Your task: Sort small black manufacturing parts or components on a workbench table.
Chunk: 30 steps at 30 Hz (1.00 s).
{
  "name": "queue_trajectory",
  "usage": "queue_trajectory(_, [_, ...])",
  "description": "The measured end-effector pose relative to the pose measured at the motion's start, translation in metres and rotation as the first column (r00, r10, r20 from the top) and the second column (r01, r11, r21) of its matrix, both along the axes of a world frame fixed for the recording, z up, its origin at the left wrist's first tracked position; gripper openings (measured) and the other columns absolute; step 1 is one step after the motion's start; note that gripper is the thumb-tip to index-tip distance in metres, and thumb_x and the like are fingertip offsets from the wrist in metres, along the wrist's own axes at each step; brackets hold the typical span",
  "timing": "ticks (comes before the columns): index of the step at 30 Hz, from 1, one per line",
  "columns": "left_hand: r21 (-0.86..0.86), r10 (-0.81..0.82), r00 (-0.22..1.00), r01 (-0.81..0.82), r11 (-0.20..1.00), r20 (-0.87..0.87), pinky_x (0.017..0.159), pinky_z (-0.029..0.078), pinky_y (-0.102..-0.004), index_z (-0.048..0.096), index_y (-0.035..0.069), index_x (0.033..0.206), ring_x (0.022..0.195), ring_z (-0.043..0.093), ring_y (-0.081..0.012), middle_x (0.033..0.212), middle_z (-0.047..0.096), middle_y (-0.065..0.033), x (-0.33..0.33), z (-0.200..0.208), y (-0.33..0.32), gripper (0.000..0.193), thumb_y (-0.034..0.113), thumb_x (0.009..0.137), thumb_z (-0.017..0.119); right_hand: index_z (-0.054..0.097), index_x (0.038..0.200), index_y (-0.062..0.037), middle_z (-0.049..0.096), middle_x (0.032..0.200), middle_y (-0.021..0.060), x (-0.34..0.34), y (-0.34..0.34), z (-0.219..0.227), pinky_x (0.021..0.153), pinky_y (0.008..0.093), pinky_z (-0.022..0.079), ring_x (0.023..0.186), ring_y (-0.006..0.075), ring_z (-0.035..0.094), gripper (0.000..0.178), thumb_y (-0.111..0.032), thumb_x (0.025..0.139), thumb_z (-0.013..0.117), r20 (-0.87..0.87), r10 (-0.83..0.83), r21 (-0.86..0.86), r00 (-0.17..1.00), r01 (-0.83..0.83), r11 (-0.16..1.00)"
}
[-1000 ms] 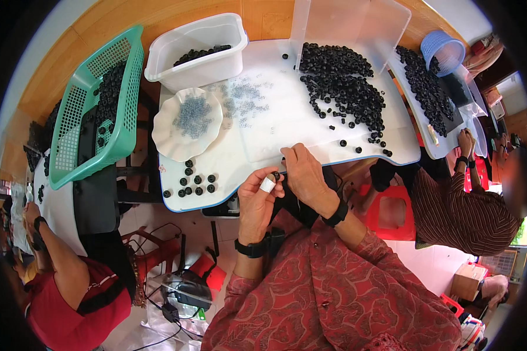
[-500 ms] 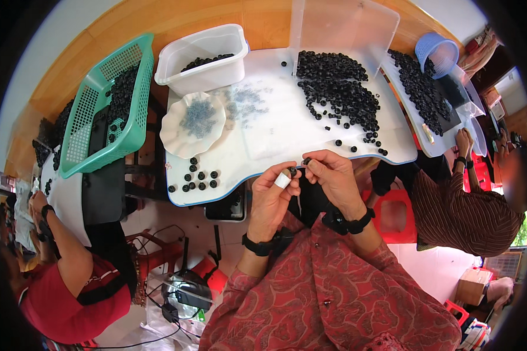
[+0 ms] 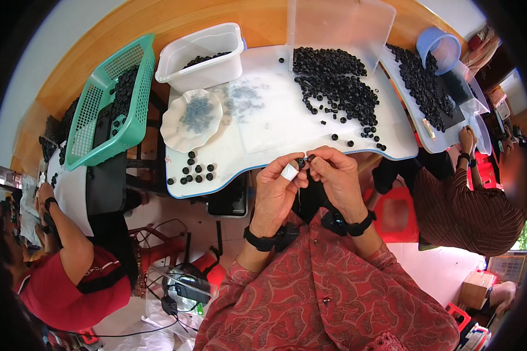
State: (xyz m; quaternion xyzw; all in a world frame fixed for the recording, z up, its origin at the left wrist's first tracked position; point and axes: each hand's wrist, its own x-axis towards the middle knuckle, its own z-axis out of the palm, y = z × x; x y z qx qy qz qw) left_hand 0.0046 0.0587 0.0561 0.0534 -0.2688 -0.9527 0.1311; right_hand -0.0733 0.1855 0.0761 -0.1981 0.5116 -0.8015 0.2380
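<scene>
Over the table's front edge, my two hands meet fingertip to fingertip. My left hand (image 3: 279, 181), with white tape wrapped round one finger, pinches a small round black plastic part (image 3: 300, 162). My right hand (image 3: 336, 178) is closed in a pinch beside it; a bit of something dark shows at its fingertips, too small to name. Similar black parts (image 3: 336, 85) lie heaped at the table's right rear, and a small group of them (image 3: 198, 169) sits at the front left. A scalloped pale dish (image 3: 173, 130) holds small clear pieces (image 3: 199, 114).
Clear pieces (image 3: 243, 99) are strewn on the white table (image 3: 269, 134). A white tub (image 3: 202, 73) and green basket (image 3: 108, 153) stand to the left; a clear plastic bin (image 3: 342, 26) lies behind the heap. Co-workers sit at left (image 3: 79, 286) and right (image 3: 465, 205). A red stool (image 3: 395, 213) stands nearby.
My hands have drawn closer together, and the right fingertips now meet the black part in my left. The view has shifted slightly.
</scene>
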Motion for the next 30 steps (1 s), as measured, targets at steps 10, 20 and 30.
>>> queue_trajectory(10, [-0.125, 0.053, 0.998, -0.051, 0.991, 0.014, 0.068, 0.05, -0.0261, 0.06, -0.005, 0.118, 0.077, 0.059, -0.0128, 0.094, 0.064, -0.0069, -0.0064, 0.0033, 0.0106, 0.027, 0.004, 0.093, 0.057, 0.068, 0.102, -0.0013, 0.065, 0.085, -0.0002, -0.0032, 0.0039, 0.0011, 0.064, 0.0188, 0.044, 0.073, 0.0047, 0.055, 0.014, -0.008, 0.091, 0.064, -0.036, -0.057, -0.003, 0.998, 0.057, 0.998])
queue_trajectory(20, [-0.097, 0.068, 0.997, -0.065, 0.993, 0.024, 0.066, 0.054, -0.0257, 0.062, -0.005, 0.115, 0.076, 0.062, -0.0133, 0.093, 0.063, -0.0046, -0.0066, -0.0017, 0.0072, 0.024, 0.002, 0.093, 0.057, 0.068, 0.103, -0.0004, 0.063, 0.086, 0.0004, -0.0037, -0.0009, -0.0014, 0.065, 0.0195, 0.044, 0.074, 0.0058, 0.056, 0.014, -0.005, 0.09, 0.063, -0.076, -0.054, 0.008, 0.996, 0.055, 0.998])
queue_trajectory(30, [-0.124, 0.094, 0.995, -0.088, 0.988, 0.043, 0.066, 0.054, -0.0255, 0.063, -0.004, 0.115, 0.075, 0.062, -0.0131, 0.093, 0.063, -0.0049, -0.0038, 0.0003, 0.0078, 0.024, 0.004, 0.093, 0.058, 0.069, 0.1, 0.0007, 0.063, 0.089, 0.002, -0.0018, -0.0037, -0.0033, 0.065, 0.0199, 0.044, 0.074, 0.0069, 0.056, 0.013, -0.001, 0.089, 0.063, -0.069, -0.074, 0.021, 0.995, 0.076, 0.997])
